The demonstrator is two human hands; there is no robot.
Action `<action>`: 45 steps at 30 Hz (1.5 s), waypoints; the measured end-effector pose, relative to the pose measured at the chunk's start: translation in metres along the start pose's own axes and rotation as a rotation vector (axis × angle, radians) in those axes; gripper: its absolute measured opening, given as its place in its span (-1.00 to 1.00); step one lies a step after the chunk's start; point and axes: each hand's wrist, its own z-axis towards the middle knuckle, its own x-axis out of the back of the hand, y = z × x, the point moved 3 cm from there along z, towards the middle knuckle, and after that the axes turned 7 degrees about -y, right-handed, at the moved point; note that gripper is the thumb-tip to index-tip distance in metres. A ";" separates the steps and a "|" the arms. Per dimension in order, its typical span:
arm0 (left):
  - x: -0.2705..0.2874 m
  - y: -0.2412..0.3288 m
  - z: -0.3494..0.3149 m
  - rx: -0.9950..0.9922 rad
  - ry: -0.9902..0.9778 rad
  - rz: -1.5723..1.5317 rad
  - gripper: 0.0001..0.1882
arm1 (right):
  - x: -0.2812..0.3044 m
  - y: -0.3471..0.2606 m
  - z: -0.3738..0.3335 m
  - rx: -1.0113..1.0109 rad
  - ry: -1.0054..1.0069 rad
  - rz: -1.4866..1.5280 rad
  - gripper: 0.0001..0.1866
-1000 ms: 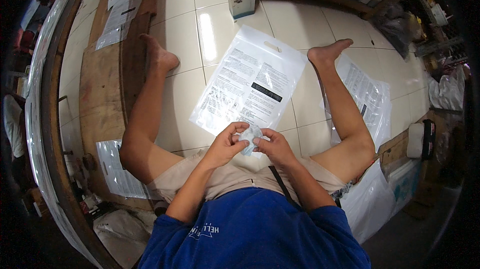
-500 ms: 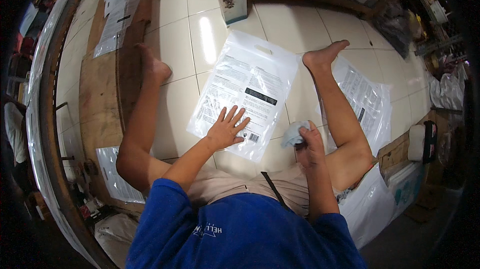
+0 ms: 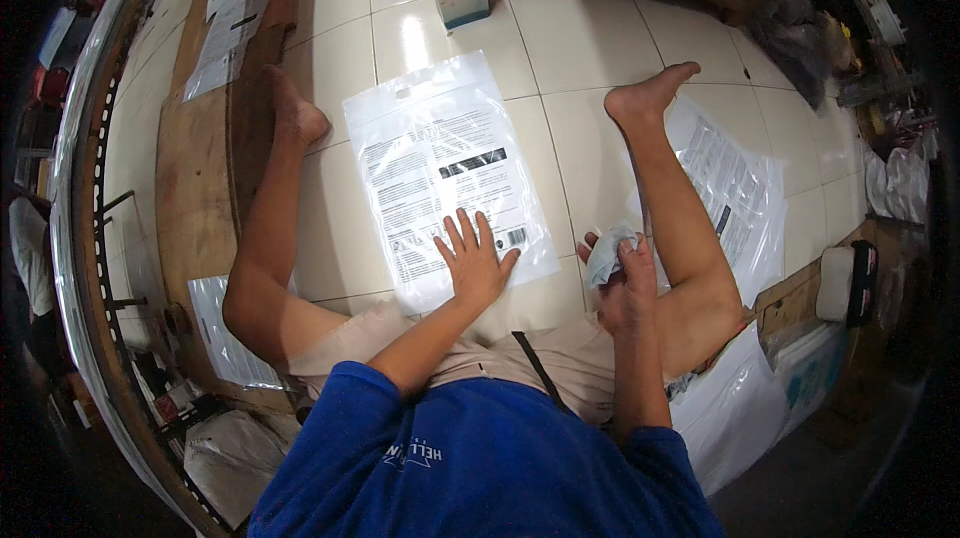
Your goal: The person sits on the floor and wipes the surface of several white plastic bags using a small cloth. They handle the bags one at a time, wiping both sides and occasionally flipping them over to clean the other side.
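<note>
White tiled floor (image 3: 590, 58) — clear printed bag (image 3: 445, 173) lies flat, contents unclear, under the spread left hand (image 3: 475, 263). Right hand (image 3: 625, 283) clenched on a small white packet (image 3: 607, 256) — both unchanged since half a second ago.

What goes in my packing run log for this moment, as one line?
left hand: flat on printed plastic bag | right hand: holds small white packet | floor: tiled

The person sat with both legs spread forward. The left hand (image 3: 474, 263) lay flat, palm down, fingers spread and pointing ahead, its forearm reaching out from the lap. The right hand (image 3: 625, 278) was curled closed beside the right knee, wrist bent slightly inward.
</note>
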 end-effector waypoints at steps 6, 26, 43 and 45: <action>0.011 0.014 0.003 -0.055 -0.064 -0.036 -0.02 | -0.003 -0.010 -0.006 -0.042 0.118 -0.173 -0.72; 0.223 -0.049 0.328 -0.364 0.532 -0.470 0.06 | -0.016 -0.001 0.044 -0.157 0.066 -0.166 -0.54; 0.249 -0.007 0.097 -0.758 0.261 -0.213 -0.28 | -0.029 0.006 0.062 -0.054 0.025 -0.298 -0.61; 0.241 -0.032 0.049 -0.637 0.143 -0.066 -0.26 | -0.039 0.038 0.069 -0.072 -0.094 -0.232 -0.64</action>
